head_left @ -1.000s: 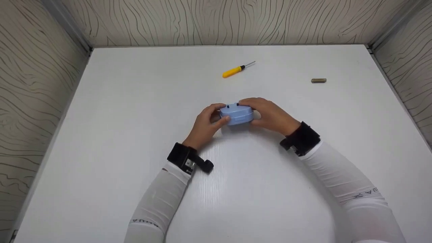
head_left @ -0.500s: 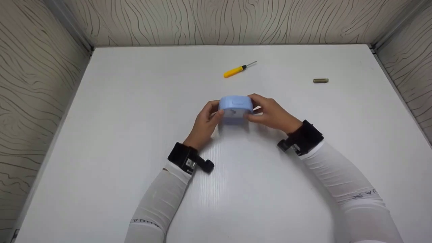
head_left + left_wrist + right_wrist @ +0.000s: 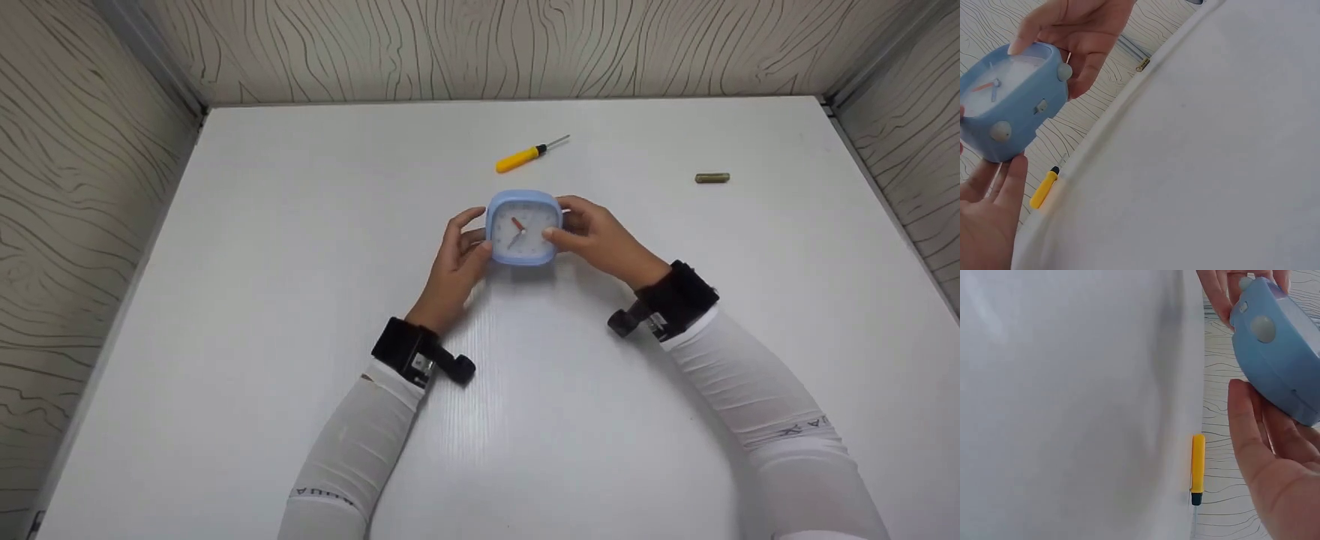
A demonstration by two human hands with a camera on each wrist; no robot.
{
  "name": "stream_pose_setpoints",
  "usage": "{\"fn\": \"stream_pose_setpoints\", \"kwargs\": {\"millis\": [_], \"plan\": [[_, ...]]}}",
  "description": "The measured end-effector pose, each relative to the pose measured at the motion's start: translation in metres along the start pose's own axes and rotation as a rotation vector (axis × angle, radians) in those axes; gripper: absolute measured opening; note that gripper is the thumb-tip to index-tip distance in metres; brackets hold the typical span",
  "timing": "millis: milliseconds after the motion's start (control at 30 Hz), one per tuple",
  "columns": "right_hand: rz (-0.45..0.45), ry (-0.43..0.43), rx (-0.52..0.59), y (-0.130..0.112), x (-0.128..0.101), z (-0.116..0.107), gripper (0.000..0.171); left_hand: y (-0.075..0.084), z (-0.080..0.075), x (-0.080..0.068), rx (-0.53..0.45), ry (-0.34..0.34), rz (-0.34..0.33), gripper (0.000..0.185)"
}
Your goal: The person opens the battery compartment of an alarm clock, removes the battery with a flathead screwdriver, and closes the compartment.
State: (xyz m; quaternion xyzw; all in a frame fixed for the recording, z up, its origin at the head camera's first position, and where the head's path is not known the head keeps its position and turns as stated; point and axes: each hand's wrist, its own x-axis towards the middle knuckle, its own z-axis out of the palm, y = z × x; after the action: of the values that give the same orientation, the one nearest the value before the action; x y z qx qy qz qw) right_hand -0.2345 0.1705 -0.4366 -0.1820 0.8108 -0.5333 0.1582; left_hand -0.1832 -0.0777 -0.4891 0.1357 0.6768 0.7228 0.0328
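A light blue alarm clock (image 3: 523, 251) is held up between both hands, its white face tilted up toward the head camera, with an orange hand and a grey one. At its left side, my left hand (image 3: 450, 274) grips it, thumb at the lower corner and fingers partly hidden behind. My right hand (image 3: 604, 244) pinches the right side, thumb lying over the face. The left wrist view shows the clock's (image 3: 1044, 93) underside with two round white feet and a small switch. From the right wrist view, my right fingers (image 3: 1244, 413) support the casing.
Beyond the clock a yellow-handled screwdriver (image 3: 517, 160) lies on the white table (image 3: 300, 225). A small brass-coloured cylinder (image 3: 712, 178) lies farther right. Wood-patterned panels (image 3: 480, 49) enclose the table at the back and sides.
The clock has turned in both hands: first its back edge with small black parts showed, then its blue top side, now its face. Both hands stay around it, right thumb shifted onto the face.
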Motion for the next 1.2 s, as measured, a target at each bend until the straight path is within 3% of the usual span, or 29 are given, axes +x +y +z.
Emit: {"fn": "stream_pose_setpoints", "kwargs": {"millis": [200,500,933,1200], "plan": [[0.079,0.024,0.094,0.005,0.003,-0.001,0.054,-0.002,0.001,0.001,0.014,0.028,-0.051,0.050],[0.135,0.069,0.194,0.012,0.003,0.000,0.051,-0.005,0.003,0.002,0.058,0.070,-0.075,0.053],[0.208,0.083,0.150,0.014,0.005,0.006,0.049,-0.005,0.007,0.004,0.258,0.152,-0.088,0.048],[0.237,0.101,0.161,0.014,0.006,0.008,0.049,-0.004,0.011,0.003,0.286,0.172,-0.123,0.048]]}}
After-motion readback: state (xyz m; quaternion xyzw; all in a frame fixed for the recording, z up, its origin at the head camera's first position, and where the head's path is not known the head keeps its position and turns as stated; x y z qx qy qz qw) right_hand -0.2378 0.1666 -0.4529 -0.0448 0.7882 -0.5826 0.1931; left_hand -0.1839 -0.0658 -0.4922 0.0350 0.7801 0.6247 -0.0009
